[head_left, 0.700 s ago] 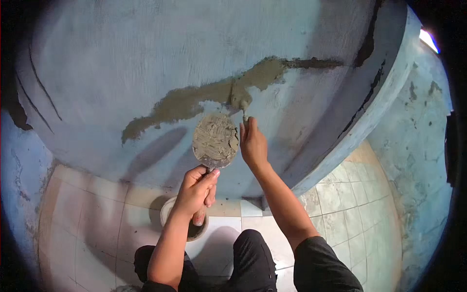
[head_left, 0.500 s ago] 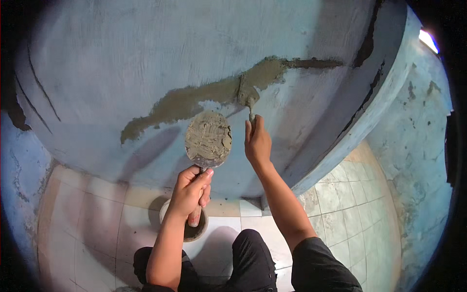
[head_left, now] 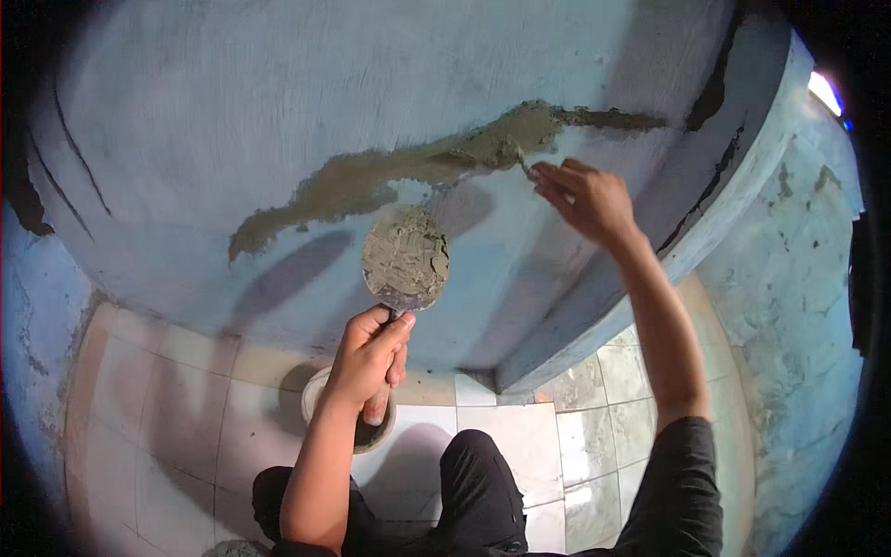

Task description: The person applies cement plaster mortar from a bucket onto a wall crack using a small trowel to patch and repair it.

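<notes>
My left hand (head_left: pixel 373 357) is closed round the wooden handle of a round-bladed trowel (head_left: pixel 406 260), whose face carries a layer of grey-brown mortar. The blade stands out in front of the wall, just below the mortar patch. In my right hand (head_left: pixel 594 200) is a small trowel (head_left: pixel 522 163), gripped by its handle, its tip at the patch. Most of that handle is hidden by my fingers. A long strip of wet mortar (head_left: pixel 353 183) runs slantwise over the blue wall (head_left: pixel 278 84), rising to the right into a dark crack (head_left: pixel 613 120).
A bucket (head_left: pixel 316 395) stands on the tiled floor (head_left: pixel 176 418), below my left hand and partly behind it. At the right a wall edge (head_left: pixel 724 213) juts out, with dark cracks along it. My knees (head_left: pixel 478 487) are near the bottom.
My right hand has swung right and up, tilting the small trowel and shifting its tip rightward along the mortar. My left hand and the round trowel have barely moved.
</notes>
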The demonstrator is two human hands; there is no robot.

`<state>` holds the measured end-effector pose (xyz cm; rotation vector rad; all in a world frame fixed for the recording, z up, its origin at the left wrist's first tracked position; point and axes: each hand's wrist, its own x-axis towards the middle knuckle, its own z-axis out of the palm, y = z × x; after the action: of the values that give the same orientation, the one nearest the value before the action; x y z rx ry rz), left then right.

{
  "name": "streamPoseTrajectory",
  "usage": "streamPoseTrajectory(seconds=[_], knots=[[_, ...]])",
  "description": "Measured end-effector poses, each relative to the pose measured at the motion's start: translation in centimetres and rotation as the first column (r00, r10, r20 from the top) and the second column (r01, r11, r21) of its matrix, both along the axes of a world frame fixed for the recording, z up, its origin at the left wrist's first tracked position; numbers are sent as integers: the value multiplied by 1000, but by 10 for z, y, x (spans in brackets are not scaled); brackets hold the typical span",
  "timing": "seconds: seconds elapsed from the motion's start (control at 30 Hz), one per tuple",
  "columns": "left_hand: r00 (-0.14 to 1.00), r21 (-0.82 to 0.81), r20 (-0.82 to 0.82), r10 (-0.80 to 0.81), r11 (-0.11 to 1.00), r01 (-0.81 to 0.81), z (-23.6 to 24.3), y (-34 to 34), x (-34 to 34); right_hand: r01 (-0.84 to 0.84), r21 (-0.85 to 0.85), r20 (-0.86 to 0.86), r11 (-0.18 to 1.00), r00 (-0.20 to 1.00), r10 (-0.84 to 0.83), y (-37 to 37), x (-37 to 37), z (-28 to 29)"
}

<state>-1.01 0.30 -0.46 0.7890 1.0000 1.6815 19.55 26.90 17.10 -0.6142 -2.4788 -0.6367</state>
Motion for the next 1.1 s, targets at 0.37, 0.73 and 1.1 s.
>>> streamPoseTrajectory(seconds=[0.37,0.73,1.1], knots=[[998,24,-52,-42,999,43,2,-3,-7,66,173,7,983,998,-68,-1,-5,93],[996,29,-64,-61,998,63,2,-1,-8,48,200,90,979,994,-67,1,-13,73],[995,18,-63,-79,997,80,4,-2,-8,188,94,180,978,963,-202,-5,-15,72]])
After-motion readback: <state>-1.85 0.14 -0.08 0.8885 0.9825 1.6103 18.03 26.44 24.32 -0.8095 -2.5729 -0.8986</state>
